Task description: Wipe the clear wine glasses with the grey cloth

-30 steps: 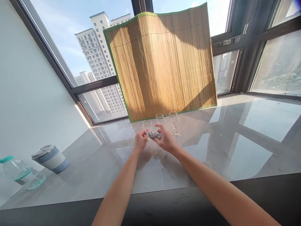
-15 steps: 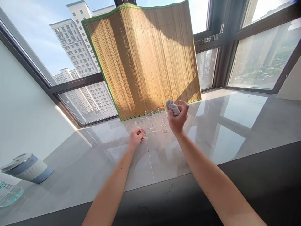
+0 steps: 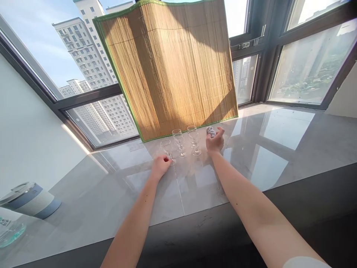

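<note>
My left hand (image 3: 161, 165) is closed at the stem of a clear stemmed glass (image 3: 165, 144), which stands upright at the near left of a small group; the fingers partly hide its stem. Bunched up in my right hand (image 3: 215, 143) is a whitish-grey cloth (image 3: 211, 131). That hand is low over the sill, to the right of the glasses and apart from them. Between my hands stand more clear stemmed glasses, among them a middle glass (image 3: 178, 139) and a right-hand glass (image 3: 194, 138), with others partly hidden behind.
A bamboo mat (image 3: 173, 70) with green edging leans upright against the window behind the glasses. At the far left are a blue-grey lidded cup (image 3: 33, 201) and a clear bottle (image 3: 11, 232), cut off by the frame. The glossy grey sill (image 3: 111, 201) ends at a front edge.
My right hand has moved right and down with the cloth, away from the glasses. My left hand stays at the same glass. The view has shifted slightly.
</note>
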`<control>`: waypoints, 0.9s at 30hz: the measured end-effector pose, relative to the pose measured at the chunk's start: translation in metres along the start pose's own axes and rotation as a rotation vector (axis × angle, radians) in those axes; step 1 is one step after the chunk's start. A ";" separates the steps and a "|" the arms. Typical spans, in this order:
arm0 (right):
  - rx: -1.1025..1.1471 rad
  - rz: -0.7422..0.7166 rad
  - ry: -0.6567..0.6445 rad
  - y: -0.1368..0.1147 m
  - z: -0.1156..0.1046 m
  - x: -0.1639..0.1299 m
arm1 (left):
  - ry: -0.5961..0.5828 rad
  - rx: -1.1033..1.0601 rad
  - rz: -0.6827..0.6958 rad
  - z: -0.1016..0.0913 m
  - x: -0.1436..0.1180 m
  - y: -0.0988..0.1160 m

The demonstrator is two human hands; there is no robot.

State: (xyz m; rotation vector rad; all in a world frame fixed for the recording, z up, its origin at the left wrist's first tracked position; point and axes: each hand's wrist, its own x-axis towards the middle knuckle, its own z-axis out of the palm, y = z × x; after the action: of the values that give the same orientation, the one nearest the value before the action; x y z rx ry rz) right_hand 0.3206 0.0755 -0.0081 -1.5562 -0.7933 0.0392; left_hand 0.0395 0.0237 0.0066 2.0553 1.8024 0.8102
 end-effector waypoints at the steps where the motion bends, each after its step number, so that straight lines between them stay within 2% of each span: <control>1: 0.004 0.008 -0.006 0.000 0.000 0.000 | -0.019 0.009 0.002 0.000 -0.001 0.001; 6: 0.029 0.077 -0.024 -0.001 0.000 0.001 | -0.052 0.002 0.008 -0.001 -0.004 0.005; 15: 0.072 0.172 -0.018 0.000 0.000 0.002 | 0.030 0.019 0.057 -0.001 -0.003 0.003; 21: 0.080 0.259 -0.047 0.002 0.000 0.004 | 0.023 0.038 0.072 -0.001 -0.005 0.003; 27: 0.062 0.285 -0.066 0.002 0.000 0.005 | -0.015 0.019 0.076 -0.001 -0.007 0.007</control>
State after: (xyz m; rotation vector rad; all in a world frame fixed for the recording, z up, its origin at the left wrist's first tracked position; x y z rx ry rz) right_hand 0.3251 0.0783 -0.0077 -1.6046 -0.6104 0.3222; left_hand 0.0446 0.0159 0.0097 2.1479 1.7396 0.7989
